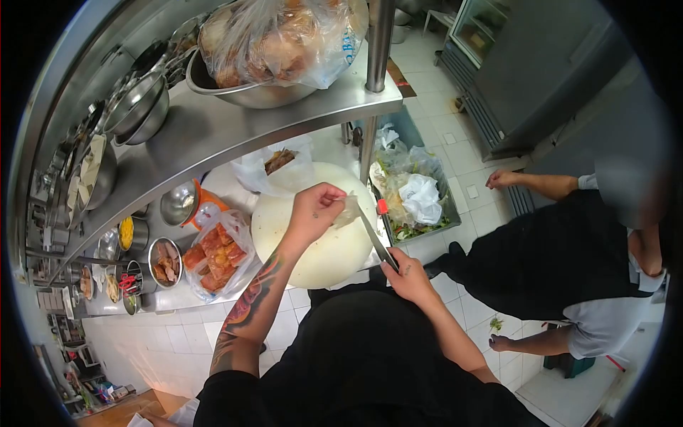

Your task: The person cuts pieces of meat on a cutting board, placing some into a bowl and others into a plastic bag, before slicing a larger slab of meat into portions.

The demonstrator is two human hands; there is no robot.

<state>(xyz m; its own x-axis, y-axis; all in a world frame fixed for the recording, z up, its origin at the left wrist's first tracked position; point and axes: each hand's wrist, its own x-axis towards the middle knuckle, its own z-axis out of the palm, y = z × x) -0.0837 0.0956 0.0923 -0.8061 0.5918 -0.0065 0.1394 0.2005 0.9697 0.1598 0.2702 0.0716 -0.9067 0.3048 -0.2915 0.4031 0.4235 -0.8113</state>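
My left hand (317, 213) is closed, fingertips pinched on a thin, pale, translucent piece (348, 212) above the round white cutting board (313, 252). I cannot tell what that piece is. In my right hand (410, 276) is a knife (373, 235), gripped by its dark handle, its blade pointing up and away alongside the pale piece. Behind the board, a white plastic bag (260, 171) lies spread with dark brown meat (279, 161) on it. Left of the board sits a clear bag of reddish-brown meat chunks (219, 252).
Right of the board stands a grey bin (447, 206) full of plastic bags and green scraps. A steel shelf (284, 128) overhangs the counter, carrying a bowl (242, 94) with a bulging bag. A co-worker in a black apron (526, 263) is close on the right. Several food containers line the left.
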